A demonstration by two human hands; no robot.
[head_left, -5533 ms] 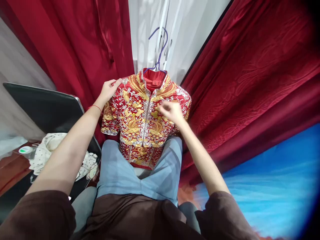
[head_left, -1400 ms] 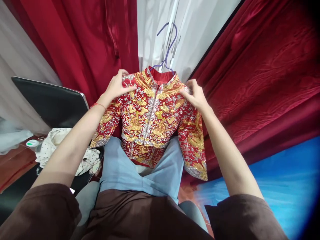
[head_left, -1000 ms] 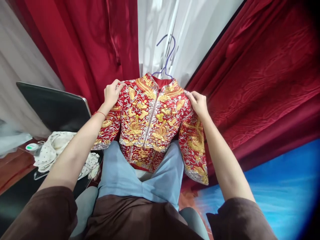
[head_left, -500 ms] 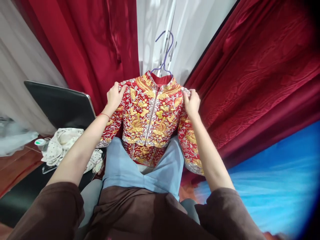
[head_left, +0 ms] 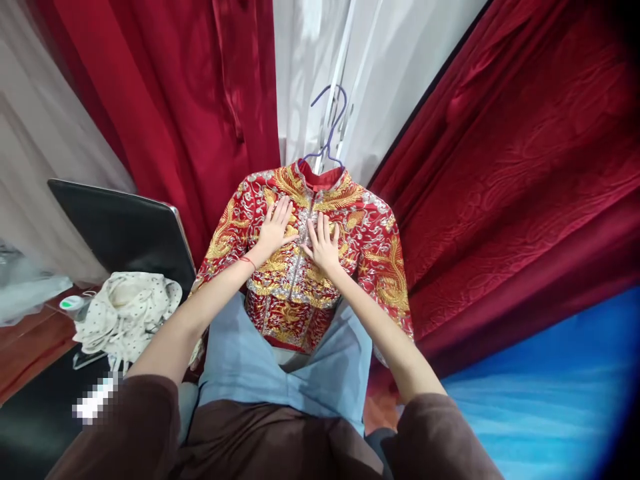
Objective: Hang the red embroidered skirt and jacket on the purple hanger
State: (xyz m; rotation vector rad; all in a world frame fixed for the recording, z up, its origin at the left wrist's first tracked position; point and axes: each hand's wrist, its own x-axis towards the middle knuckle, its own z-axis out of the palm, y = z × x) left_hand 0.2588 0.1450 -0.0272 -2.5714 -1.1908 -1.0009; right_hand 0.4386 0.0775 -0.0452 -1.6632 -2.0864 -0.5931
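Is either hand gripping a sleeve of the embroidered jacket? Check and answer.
No: the left hand and the right hand both lie flat, fingers spread, on the chest of the embroidered jacket.

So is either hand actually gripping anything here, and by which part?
Nothing is gripped. The left hand and right hand lie flat, fingers spread, on the chest of the red embroidered jacket, either side of its front closure; it is on a purple hanger.

A dressing or costume room: red velvet drapes (head_left: 500, 153), an embroidered jacket (head_left: 360, 233) on a hanger (head_left: 327, 127).
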